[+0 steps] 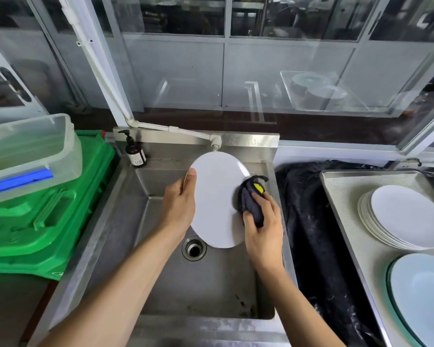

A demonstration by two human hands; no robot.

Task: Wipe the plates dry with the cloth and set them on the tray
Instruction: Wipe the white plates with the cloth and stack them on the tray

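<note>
Head view: round white plate [217, 201] held tilted over the steel sink [211, 279], left hand [179, 206] gripping its left rim, right hand [263, 229] pressing a bunched dark grey cloth [251, 204] against its right edge. Rightward, a metal tray [341, 196] carries stacked white plates [401, 216].

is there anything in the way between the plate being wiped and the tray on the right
Nothing visible blocks it. The plate, held by the left hand while the right hand wipes with the cloth, is over the sink. Only the sink's right rim and a low black cloth lie before the tray, which already holds a plate stack.
</note>
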